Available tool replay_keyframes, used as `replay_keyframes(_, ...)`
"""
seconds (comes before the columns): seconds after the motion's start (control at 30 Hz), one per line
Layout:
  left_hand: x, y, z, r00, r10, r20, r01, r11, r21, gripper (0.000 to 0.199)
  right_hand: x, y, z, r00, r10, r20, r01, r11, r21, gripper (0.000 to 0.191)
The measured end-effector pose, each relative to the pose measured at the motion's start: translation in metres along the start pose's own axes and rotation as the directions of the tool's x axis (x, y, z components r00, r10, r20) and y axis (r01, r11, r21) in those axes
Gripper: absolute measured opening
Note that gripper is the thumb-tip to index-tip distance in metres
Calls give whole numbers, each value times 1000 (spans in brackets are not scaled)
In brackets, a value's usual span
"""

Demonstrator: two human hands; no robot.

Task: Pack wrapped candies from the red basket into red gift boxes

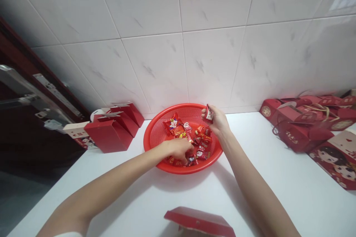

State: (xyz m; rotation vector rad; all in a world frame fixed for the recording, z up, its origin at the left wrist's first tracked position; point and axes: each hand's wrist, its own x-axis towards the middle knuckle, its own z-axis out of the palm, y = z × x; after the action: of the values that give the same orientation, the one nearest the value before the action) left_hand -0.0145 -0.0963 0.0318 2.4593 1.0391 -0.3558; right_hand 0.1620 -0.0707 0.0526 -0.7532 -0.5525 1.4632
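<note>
Fingertips of the left hand (179, 148) are partly hidden among red-wrapped sweets (178, 131), at six o'clock in a round, perforated red plastic basket (191, 170); whether they grip anything, I cannot tell. At two o'clock, the right hand (219, 120) pinches a small red-and-white packet (209, 114). Nearer, a red cardboard piece (198, 220) is cut off.

I seem to be inside a home: glossy, grey-veined white wall tiles (211, 63), a dark red door frame (16, 50), a smooth white tabletop (125, 200).
</note>
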Motion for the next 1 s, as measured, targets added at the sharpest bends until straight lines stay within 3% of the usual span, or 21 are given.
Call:
replay_keyframes(0.13,3,-4,1,1000,-13,-22,12,999,-46,26,2,2,-2,999,-29,19,29,999,-16,20)
replay_keyframes(0.43,0,-6,-6,992,17,127,-2,993,-117,22,-4,-1,5,999,-12,-44,13,1000,28,17)
replay_keyframes(0.57,-4,-12,-16,997,71,15,-66,975,-211,16,1,2,2,998,-49,-34,49,999,14,12)
replay_keyframes(0.67,-8,-17,-28,989,98,-111,-129,939,-320,22,4,4,-1,997,-75,-7,74,997,-8,9)
replay_keyframes(0.83,-14,-21,-42,962,57,-266,-151,926,-347,32,0,3,2,996,-78,-36,77,997,-7,11)
replay_keyframes(1.0,-17,-23,-42,939,21,-344,-154,918,-366,37,-6,1,6,998,-50,-44,46,995,-91,8)
